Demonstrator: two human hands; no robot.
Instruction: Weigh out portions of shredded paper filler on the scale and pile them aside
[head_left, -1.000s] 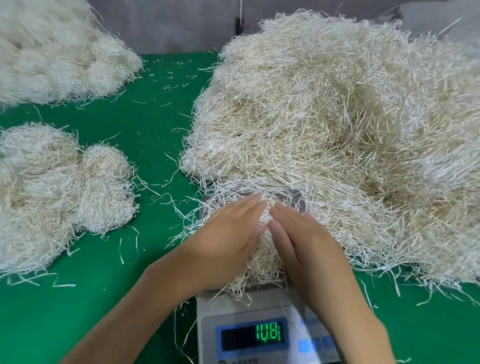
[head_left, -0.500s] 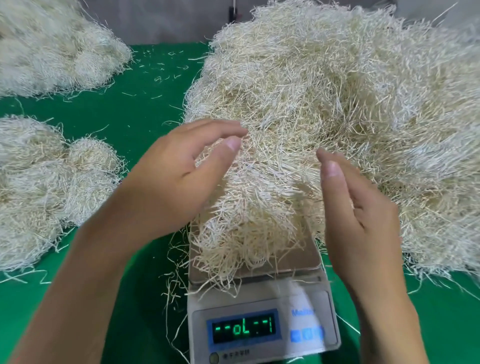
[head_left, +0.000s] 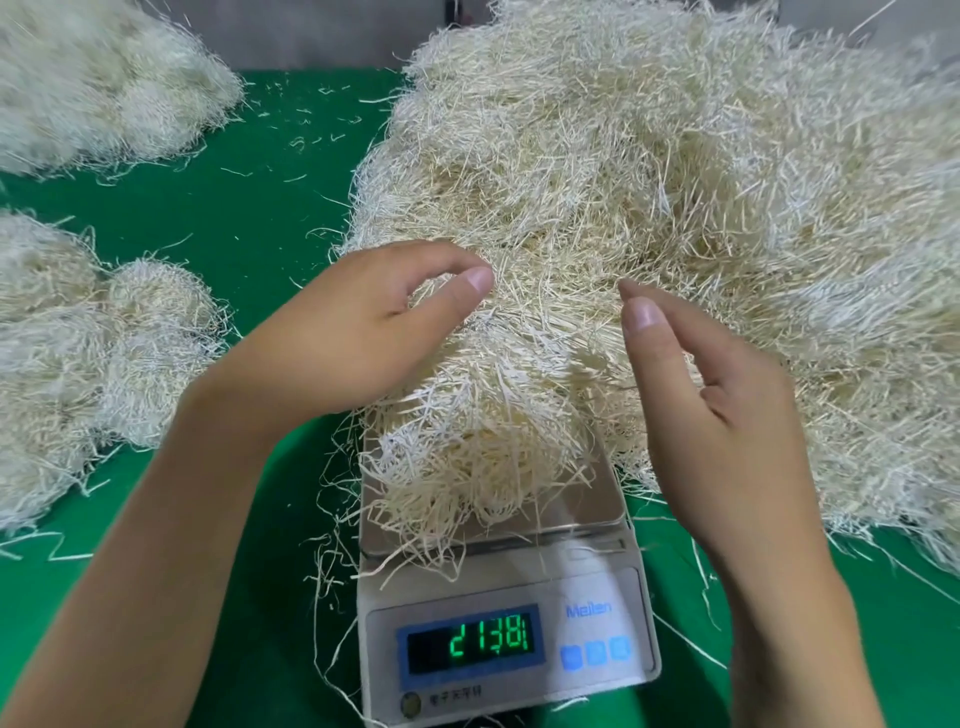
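Sprawling across the right half of the green table (head_left: 249, 218), the big stock heap (head_left: 675, 208) of shredded paper filler rises highest and runs off the frame's right edge. Finished piles (head_left: 78, 353) lie well apart on the left, with a further mound (head_left: 104, 83) at the far left corner. Near the front edge stands the scale (head_left: 509, 613), its far side touching the heap's foot, and on its pan sits the portion (head_left: 478, 426) being weighed; stray strands hang over the pan's rim toward the lit display (head_left: 470, 646), whose digits are partly garbled. The left hand (head_left: 358, 332) hovers over the portion's left shoulder, fingers curled and loosely apart, gripping nothing that can be seen. The right hand (head_left: 706, 395) is held edge-on at the portion's right, fingers nearly straight and together, also empty. This filler looks very light, springy and tangled, so it should compress easily yet shed strands; cupping the clump from both flanks and low down seems the safest hold. No single direction holds for the portion, though many strands run roughly from the heap toward the person, its longer extent lying that way.
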